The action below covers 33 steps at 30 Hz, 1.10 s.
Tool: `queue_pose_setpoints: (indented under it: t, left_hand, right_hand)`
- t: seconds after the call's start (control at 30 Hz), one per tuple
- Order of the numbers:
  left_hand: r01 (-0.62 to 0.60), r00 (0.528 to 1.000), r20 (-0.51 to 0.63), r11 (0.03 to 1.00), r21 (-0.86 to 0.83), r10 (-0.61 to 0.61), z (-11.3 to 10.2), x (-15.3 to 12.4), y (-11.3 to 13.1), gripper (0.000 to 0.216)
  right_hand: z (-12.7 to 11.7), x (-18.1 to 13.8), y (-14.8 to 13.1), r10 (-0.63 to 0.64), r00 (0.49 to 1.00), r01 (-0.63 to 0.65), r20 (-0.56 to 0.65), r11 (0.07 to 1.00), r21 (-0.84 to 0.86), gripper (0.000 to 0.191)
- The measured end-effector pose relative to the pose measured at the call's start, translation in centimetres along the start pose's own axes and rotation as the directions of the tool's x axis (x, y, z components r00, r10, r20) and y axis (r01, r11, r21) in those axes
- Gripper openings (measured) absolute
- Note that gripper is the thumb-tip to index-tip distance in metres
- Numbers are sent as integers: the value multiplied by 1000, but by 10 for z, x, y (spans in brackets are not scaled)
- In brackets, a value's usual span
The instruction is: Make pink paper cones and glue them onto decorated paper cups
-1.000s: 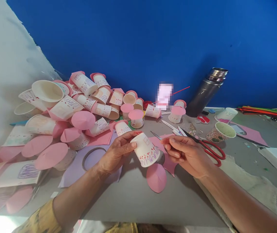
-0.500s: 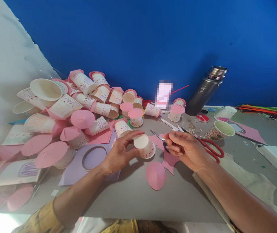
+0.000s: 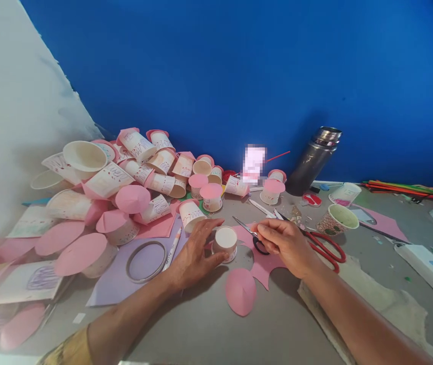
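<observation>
Through my feed I log: shallow pink paper cone (image 3: 241, 292), white-based paper cup (image 3: 226, 236), pale purple paper sheet (image 3: 106, 286), brown pebble-patterned cup (image 3: 326, 224), solid blue wall (image 3: 216, 76).

grey tabletop (image 3: 178, 324): pink cone (image 3: 241, 292), purple paper (image 3: 110, 286), flask (image 3: 309, 165), power strip (image 3: 431, 271)

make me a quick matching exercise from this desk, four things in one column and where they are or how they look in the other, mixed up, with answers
Column 1
1. Grey ring
2. Flask
3. Larger scissors
4. Cup at the left hand

Column 2
A. Near the blue wall, uncapped
B. Upside down, white base up
C. Red-handled
D. Lying on the purple sheet

Pairs
1-D, 2-A, 3-C, 4-B
</observation>
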State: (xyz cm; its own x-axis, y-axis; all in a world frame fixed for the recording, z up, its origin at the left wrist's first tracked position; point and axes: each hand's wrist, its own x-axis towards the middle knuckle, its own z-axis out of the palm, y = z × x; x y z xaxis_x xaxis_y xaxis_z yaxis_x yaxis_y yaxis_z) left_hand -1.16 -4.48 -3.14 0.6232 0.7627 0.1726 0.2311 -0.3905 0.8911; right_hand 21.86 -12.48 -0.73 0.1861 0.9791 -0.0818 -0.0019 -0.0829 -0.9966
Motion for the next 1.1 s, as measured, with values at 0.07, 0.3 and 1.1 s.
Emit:
queue_pose_setpoints:
  t: [0.07,0.3,1.1]
  left_hand:
    - [-16,1000,-10,1000,0,16,2,0,-2,56]
    - [-268,920,-181,895,355,347,4,-13,-4,50]
    - [-496,784,538,835,240,311,28,-34,14,44]
  right_hand:
    - [-2,-1,-2,-75,997,72,-3,961,-266,36]
    - [-4,-1,2,-233,971,177,50,561,-808,31]
    - [-47,23,2,-253,928,-138,-274,450,-882,29]
